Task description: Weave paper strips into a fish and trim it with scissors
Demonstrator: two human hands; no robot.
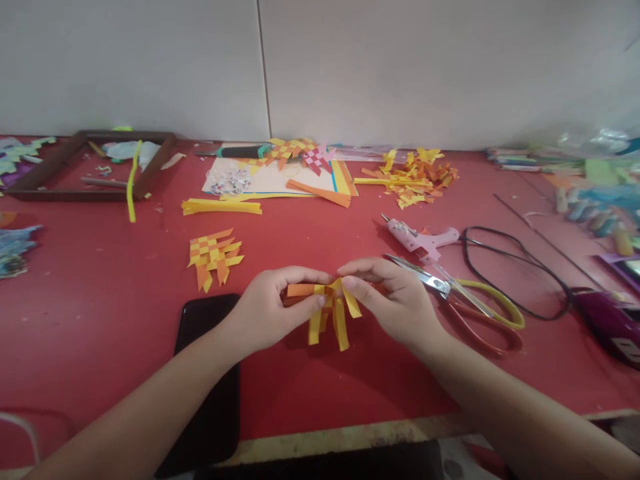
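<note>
Orange and yellow paper strips [340,323], crossed over one another, are held between my two hands just above the red table. My left hand [277,303] pinches them from the left, an orange end sticking out between thumb and fingers. From the right, my right hand [393,293] grips the top with thumb and forefinger, and yellow ends hang below. The fingers partly hide the crossing point. Left of my hands lies a woven orange and yellow paper fish [213,257]. Scissors [440,283] with red and yellow handles lie right beside my right hand.
A pink glue gun [420,239] and its black cable [510,233] lie on the right. A black phone [210,400] lies under my left forearm. Behind are yellow strips [223,207], a pile of paper scraps [417,177] and a brown frame [65,195]. The table edge [350,437] is near me.
</note>
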